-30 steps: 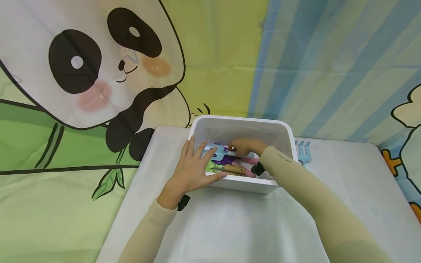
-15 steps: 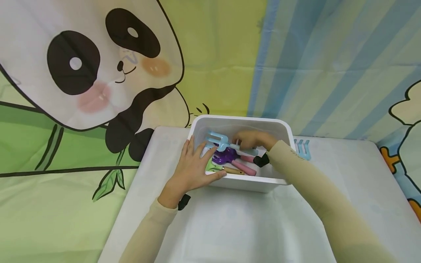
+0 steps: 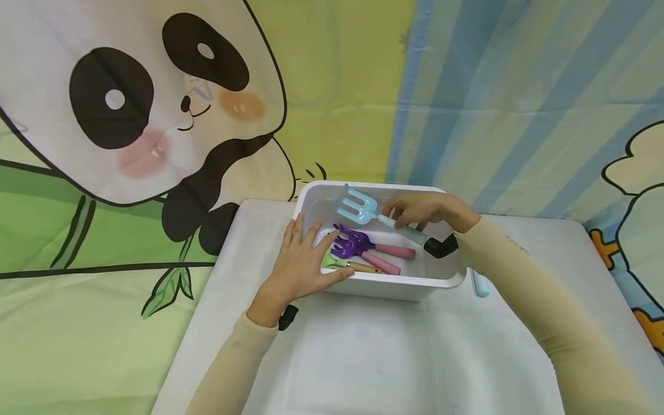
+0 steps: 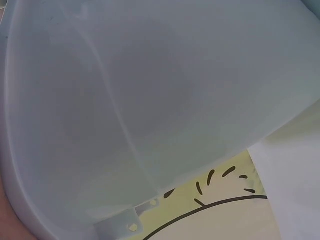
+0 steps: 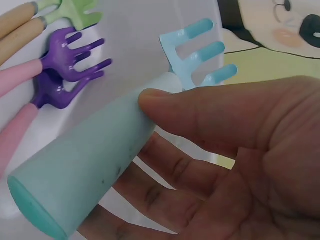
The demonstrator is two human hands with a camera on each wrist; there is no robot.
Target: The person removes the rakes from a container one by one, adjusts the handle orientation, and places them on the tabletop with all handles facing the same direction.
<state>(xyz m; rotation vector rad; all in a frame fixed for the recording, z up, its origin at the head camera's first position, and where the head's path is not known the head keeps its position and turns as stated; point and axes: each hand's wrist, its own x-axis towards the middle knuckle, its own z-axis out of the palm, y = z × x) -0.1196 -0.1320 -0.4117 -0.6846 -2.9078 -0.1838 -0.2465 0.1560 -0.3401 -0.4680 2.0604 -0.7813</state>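
Fork [image 3: 369, 212], blue, pinched in your right hand [image 3: 421, 208] (removal step, seemingly); bin [image 3: 373, 293] beneath, left hand [image 3: 300, 265] spread against it; next calls for clean lift-out.

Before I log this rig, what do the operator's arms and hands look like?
Left hand and right hand: bare, no gloves. Left sleeve and right sleeve: plain beige, long, fairly close-fitting. Small dark lettering on the right one, too small to read. A black piece shows at each wrist: left piece, right piece. No cables visible.
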